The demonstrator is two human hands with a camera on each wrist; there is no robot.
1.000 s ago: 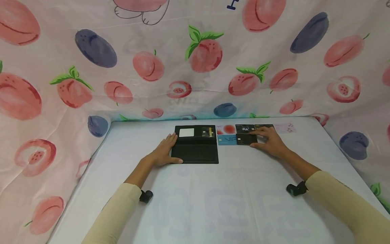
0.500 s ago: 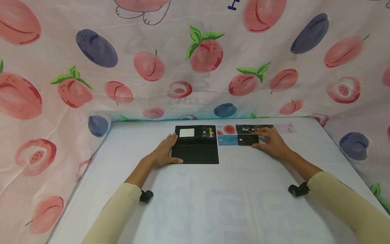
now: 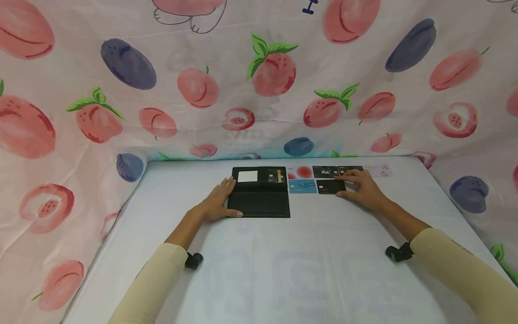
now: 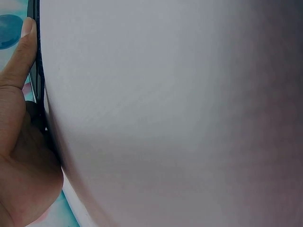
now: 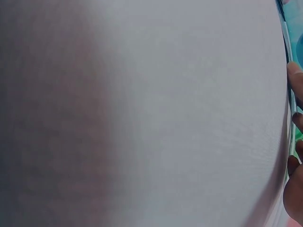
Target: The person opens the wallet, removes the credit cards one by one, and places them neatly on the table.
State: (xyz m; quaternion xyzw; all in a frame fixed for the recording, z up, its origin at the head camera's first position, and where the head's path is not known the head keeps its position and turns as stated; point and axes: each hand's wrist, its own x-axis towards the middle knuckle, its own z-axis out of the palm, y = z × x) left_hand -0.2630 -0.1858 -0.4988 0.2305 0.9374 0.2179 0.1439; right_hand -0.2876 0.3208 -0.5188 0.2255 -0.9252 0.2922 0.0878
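An opened black wallet lies flat near the back of the white table, with a white insert and a card in its upper half. My left hand rests along its left edge, fingers straight, thumb at the lower left corner. To the wallet's right, cards lie in two rows. My right hand pinches the right side of a black VIP card in the lower row, between thumb and fingers. Left of that card is a blue VIP card. The wrist views show mostly white tabletop, with each hand at the outer edge.
The upper row has a pink card with red fruit, a black Vip card, another dark card partly under my right fingers, and a pale pink card. A fruit-print cloth hangs behind the white table.
My right hand has slid slightly right with the black VIP card, so a narrow gap now shows between it and the blue card. The left hand and wallet have stayed put.
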